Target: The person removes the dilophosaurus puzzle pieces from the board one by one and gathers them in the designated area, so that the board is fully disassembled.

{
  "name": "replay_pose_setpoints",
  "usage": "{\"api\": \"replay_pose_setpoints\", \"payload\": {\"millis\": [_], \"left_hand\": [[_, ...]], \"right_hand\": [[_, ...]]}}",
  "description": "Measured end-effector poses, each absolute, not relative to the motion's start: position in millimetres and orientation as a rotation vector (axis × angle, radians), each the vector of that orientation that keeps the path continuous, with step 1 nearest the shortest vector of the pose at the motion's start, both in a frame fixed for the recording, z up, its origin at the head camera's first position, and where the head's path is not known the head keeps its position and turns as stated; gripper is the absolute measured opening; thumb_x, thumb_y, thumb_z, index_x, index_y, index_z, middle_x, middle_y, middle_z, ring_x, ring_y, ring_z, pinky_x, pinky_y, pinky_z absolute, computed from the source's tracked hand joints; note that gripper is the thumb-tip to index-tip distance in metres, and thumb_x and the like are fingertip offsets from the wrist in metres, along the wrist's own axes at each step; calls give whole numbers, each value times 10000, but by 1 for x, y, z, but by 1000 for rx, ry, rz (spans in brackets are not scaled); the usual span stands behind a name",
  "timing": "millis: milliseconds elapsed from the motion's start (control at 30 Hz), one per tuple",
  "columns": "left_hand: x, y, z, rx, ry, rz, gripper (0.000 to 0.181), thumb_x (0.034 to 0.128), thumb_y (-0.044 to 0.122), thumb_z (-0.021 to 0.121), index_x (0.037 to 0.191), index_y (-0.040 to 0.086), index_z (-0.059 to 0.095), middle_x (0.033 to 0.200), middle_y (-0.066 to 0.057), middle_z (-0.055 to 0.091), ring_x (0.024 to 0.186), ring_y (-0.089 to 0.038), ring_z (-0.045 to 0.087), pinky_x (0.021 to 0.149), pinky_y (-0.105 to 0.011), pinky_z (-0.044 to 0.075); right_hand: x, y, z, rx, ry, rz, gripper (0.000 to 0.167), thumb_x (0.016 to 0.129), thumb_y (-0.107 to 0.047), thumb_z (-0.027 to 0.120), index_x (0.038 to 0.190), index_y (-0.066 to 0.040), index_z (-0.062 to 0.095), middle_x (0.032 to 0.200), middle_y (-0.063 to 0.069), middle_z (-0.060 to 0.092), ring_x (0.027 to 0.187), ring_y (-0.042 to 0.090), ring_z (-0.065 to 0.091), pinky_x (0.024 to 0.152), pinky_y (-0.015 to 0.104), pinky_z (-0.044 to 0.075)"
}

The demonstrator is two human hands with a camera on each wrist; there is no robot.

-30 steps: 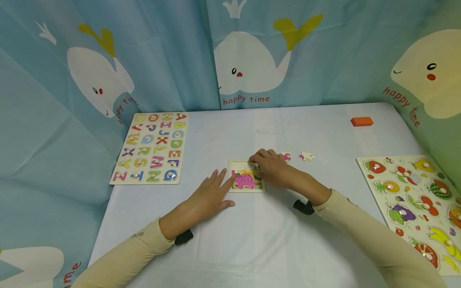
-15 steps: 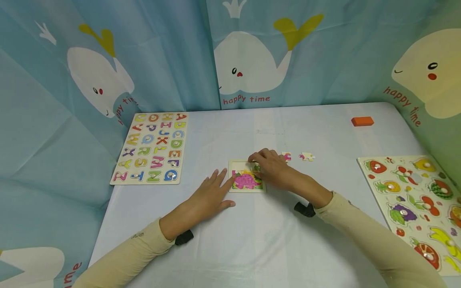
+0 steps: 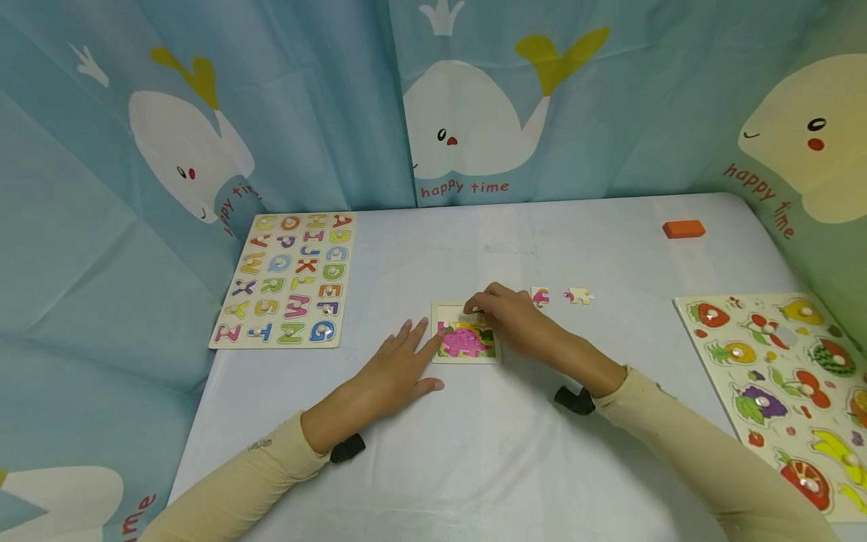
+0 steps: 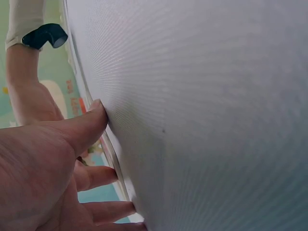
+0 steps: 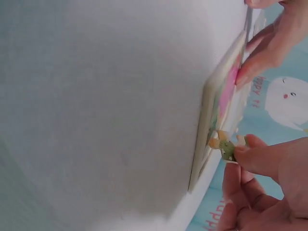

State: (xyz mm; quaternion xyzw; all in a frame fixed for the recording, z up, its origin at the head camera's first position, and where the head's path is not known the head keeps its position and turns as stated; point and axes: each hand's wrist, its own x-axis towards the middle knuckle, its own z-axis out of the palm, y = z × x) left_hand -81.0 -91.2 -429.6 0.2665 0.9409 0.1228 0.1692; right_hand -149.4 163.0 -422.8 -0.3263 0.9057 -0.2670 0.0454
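A small framed jigsaw puzzle [image 3: 466, 360] with a pink dinosaur picture lies mid-table; its lower part is filled and part of its upper area shows bare backing. My right hand [image 3: 518, 322] is over the frame's upper right. In the right wrist view its thumb and fingers pinch a green and yellow puzzle piece [image 5: 226, 149], tilted above the frame. My left hand [image 3: 395, 369] lies with spread, straight fingers at the frame's left side, the index fingertip touching the puzzle. Two loose pieces lie beyond my right hand, a pink puzzle piece [image 3: 539, 296] and a pale puzzle piece [image 3: 579, 296].
An alphabet board [image 3: 281, 282] lies at the table's back left. On the right is a fruit board [image 3: 772, 376], and an orange block [image 3: 684, 229] sits near the back right. A blue whale-print curtain [image 3: 366, 113] borders the table.
My right hand has lifted and turned the pinched piece slightly, so less of its face shows in the head view. My left hand stays in place.
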Motion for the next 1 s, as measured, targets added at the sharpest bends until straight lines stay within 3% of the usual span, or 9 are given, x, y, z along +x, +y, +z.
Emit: {"api": "replay_pose_setpoints", "payload": {"millis": [100, 400, 700, 867, 1000], "left_hand": [[-81, -91, -430, 765, 2676, 359, 778, 1047, 489, 622, 1665, 118, 331, 1728, -228, 233, 1593, -457, 220, 1239, -618, 301], [-80, -90, -430, 743, 2675, 368, 781, 1044, 491, 626, 1664, 117, 333, 1731, -223, 224, 1598, -454, 208, 1244, -615, 292], [-80, -90, -429, 744, 2673, 365, 786, 1044, 492, 624, 1663, 107, 330, 1736, -219, 211, 1602, -445, 200, 1249, -612, 282], [-80, -90, -428, 746, 2675, 368, 781, 1045, 487, 625, 1661, 103, 336, 1732, -226, 216, 1598, -452, 207, 1245, -615, 287], [-80, -90, -428, 742, 2672, 373, 779, 1044, 483, 630, 1659, 103, 341, 1732, -224, 218, 1598, -452, 207, 1244, -615, 289]], "right_hand": [[-151, 167, -419, -951, 2745, -894, 258, 985, 40, 689, 1222, -60, 700, 1107, 89, 693, 1028, 244, 672, 940, 453, 560], [-164, 203, -394, -771, 2798, -1027, 128, 985, 24, 708, 1104, -10, 674, 1062, 110, 712, 982, 272, 716, 881, 451, 578], [-178, 275, -371, -520, 2881, -967, 128, 1042, -75, 662, 1153, -18, 694, 1085, 162, 719, 1021, 323, 700, 764, 121, 459], [-191, 320, -376, -367, 2809, -864, 176, 1065, -155, 643, 1167, -15, 674, 1160, 208, 696, 1097, 386, 669, 742, 165, 470], [-198, 348, -384, -321, 2711, -786, 202, 1073, -169, 633, 1161, 8, 669, 1156, 183, 688, 1106, 339, 637, 762, 172, 482]]}}
